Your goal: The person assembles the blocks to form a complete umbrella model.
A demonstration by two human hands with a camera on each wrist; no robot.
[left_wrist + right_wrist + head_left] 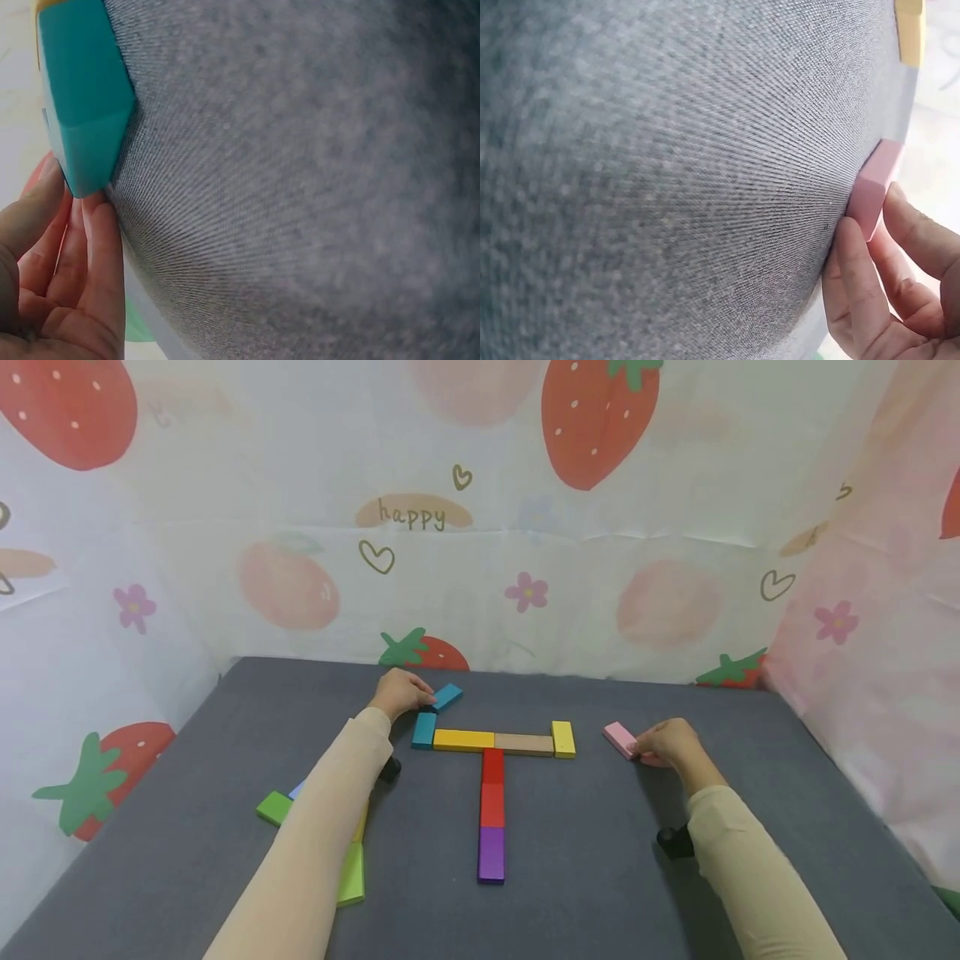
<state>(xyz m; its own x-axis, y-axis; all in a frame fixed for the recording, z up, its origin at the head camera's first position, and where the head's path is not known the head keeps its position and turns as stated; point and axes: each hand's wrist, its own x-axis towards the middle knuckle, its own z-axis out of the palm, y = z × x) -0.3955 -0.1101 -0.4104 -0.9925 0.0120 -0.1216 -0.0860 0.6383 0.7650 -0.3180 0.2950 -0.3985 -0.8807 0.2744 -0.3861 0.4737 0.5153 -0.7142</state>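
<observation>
At the far side of the table my left hand (402,693) pinches the near end of a blue block (447,696), which lies at a slant. Just in front of it is a teal block (423,731); in the left wrist view this teal block (86,97) covers most of what the fingertips hold. Over on the right, my right hand (667,743) grips a pink block (619,740) by its near end. The thumb and fingers are on opposite sides of the pink block (874,187) in the right wrist view, low over the grey cloth.
Between the hands, a yellow block (463,740) and a tan block (523,744) form a row, with an upright-lying yellow block (563,739) at its right end. Red blocks (492,805) and a purple block (491,854) run down from it. Green blocks (275,808) lie by the left sleeve.
</observation>
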